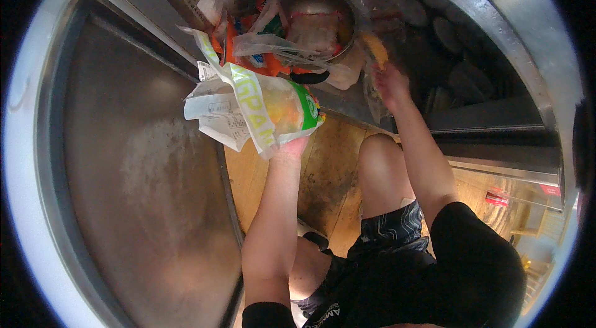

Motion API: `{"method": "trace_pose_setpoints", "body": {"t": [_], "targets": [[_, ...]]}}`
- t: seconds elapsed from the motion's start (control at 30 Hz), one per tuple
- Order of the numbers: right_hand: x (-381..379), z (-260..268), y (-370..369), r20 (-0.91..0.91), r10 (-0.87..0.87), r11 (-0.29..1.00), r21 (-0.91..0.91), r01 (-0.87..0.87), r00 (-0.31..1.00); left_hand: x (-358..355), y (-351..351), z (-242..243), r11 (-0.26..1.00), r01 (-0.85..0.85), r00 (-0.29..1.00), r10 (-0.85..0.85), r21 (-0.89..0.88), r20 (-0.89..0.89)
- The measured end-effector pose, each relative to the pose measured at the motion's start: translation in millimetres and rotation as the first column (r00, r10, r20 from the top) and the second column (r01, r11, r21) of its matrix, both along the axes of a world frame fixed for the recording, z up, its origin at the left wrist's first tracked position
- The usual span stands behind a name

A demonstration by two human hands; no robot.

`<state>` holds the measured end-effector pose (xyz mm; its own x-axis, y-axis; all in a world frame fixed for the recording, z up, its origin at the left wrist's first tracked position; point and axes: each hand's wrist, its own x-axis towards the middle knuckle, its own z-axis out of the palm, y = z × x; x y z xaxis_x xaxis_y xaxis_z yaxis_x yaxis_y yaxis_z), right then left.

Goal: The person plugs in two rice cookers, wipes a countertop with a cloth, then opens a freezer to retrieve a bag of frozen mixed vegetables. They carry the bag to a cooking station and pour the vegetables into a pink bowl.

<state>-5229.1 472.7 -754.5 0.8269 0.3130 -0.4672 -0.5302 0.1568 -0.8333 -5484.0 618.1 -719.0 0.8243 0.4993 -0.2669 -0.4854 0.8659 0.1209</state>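
Note:
My left hand holds a plastic food package from below, its wrapper white and green with orange contents showing through. White paper with print sticks out at the package's left end. Further right, the fingers of my right hand are closed on a curved orange-brown piece, blurred, perhaps food. Clear plastic film hangs beside those fingers. Between and beyond my hands, a metal pot with two black handles contains a wrapped pale block.
Orange packets and clear bags crowd the pot's left side inside a steel cabinet, seemingly a freezer. Several pale rounded items line its dark right side. A metal door stands open at left. Below is wood-look flooring.

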Motion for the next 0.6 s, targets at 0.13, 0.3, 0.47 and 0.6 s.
{"method": "trace_pose_setpoints", "body": {"t": [0.13,0.3,0.47,0.6], "targets": [[9,-12,4,-0.113,0.016,0.997,-0.068,-0.024,0.994,2,0,3,1.0,0.003,1.0,-0.003,0.02,-0.024],[32,-29,-2,0.008,0.246,0.866,-0.451,-0.216,0.969,3,-1,2,0.999,-0.038,0.998,0.039,0.016,-0.042],[48,-33,-9,0.089,0.334,0.739,-0.643,-0.202,0.939,-1,-1,0,0.998,-0.002,0.998,-0.002,0.065,0.068],[61,-36,-16,0.073,0.523,0.581,-0.759,-0.293,0.849,1,0,-2,1.0,0.006,1.0,-0.006,0.007,0.022]]}}
